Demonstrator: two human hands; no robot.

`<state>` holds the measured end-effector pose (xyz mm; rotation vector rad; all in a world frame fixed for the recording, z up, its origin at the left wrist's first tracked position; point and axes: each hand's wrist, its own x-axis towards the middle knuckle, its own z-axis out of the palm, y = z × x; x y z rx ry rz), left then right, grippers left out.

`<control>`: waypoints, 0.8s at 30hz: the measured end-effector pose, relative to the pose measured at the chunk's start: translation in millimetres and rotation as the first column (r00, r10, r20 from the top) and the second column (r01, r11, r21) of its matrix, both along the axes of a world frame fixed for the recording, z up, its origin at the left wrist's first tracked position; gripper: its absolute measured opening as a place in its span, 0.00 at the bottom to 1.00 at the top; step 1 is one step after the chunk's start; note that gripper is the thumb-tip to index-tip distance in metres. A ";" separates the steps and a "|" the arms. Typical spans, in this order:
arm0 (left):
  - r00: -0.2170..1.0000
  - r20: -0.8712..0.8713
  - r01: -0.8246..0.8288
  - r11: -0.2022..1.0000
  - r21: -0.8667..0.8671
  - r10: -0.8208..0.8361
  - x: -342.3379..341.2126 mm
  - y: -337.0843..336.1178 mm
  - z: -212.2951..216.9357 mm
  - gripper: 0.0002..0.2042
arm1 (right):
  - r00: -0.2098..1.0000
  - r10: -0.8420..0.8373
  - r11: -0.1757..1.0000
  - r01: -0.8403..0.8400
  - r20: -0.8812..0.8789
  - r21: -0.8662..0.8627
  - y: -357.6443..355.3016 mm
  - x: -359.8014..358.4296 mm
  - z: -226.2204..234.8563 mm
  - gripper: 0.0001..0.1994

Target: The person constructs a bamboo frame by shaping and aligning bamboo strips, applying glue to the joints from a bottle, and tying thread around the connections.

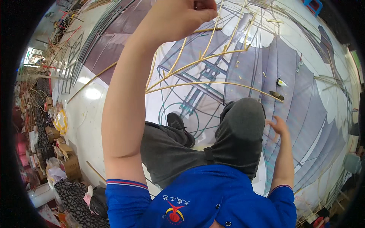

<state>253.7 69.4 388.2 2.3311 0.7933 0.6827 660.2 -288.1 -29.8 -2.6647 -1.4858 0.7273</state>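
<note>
My left hand [195, 15] reaches far forward to the upper edge of the head view. Its fingers are curled closed, close to a frame of thin bamboo strips [201, 60]; whatever they may hold is hidden. Off to the right of my knee, my right hand [279, 124] hangs with its fingers apart and nothing in it. Beneath the frame lies a large drawing [262, 66] in dark lines on grey and white. A curved bamboo strip [213, 83] runs across it, ending beside a dark block-like tool [276, 95]. A small white bottle [281, 82] lies just beyond that.
Bundles of long rods [89, 41] lie on the floor at the far left. Cardboard boxes [71, 164], bags and a yellow-and-white roll [61, 122] crowd the left side. A blue stool [313, 5] stands at the far right. More bamboo strips [329, 79] lie along the right.
</note>
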 end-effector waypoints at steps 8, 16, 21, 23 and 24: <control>0.993 0.003 0.115 0.993 0.038 -0.115 17.1 -23.4 6.6 0.06 | 0.685 0.562 0.418 0.248 -0.463 0.874 228.0 -172.5 339.5 0.17; 0.871 0.240 -0.473 0.864 0.175 0.428 -28.7 -9.9 31.3 0.04 | 0.000 0.552 0.826 0.142 -0.834 0.546 276.8 -195.3 349.1 0.13; 0.802 0.426 -0.521 0.840 0.154 0.419 -115.8 44.0 15.7 0.03 | -0.159 0.506 0.831 0.354 -0.848 0.430 280.5 -206.5 323.1 0.11; 0.790 0.420 -0.537 0.835 0.122 0.447 -119.0 40.0 8.1 0.03 | -0.195 0.500 0.842 0.339 -0.844 0.420 284.4 -200.4 311.6 0.11; 0.784 0.404 -0.552 0.827 0.104 0.472 -121.7 37.3 5.6 0.03 | -0.244 0.497 0.850 0.329 -0.833 0.411 285.7 -200.5 308.6 0.11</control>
